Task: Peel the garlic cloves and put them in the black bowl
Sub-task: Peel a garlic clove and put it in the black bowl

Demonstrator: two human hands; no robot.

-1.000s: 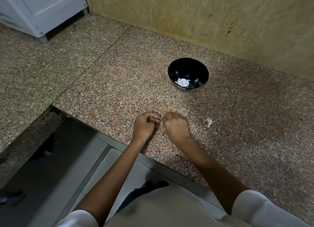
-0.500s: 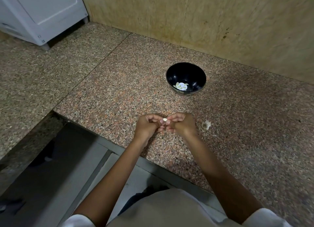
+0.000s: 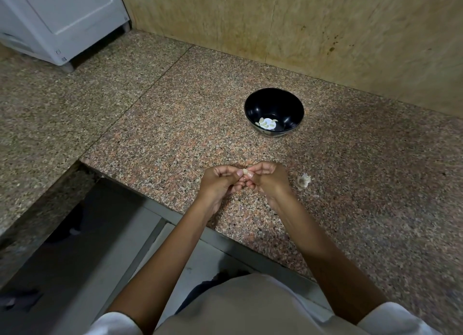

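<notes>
A: Where is the garlic clove [image 3: 246,172] kept?
B: It is pinched at mid-frame between the curled fingertips of the left hand [image 3: 218,184] and the right hand [image 3: 269,181], above the granite counter [image 3: 175,134].
A: Why are both hands used?
B: Likely so one end is steadied while skin is picked from the other.
A: And the black bowl [image 3: 288,106]?
B: It is set above the hands, right of centre, within reach; peeled cloves [image 3: 266,124] are seen inside. A papery garlic scrap [image 3: 304,180] is seen just right of the right hand.
</notes>
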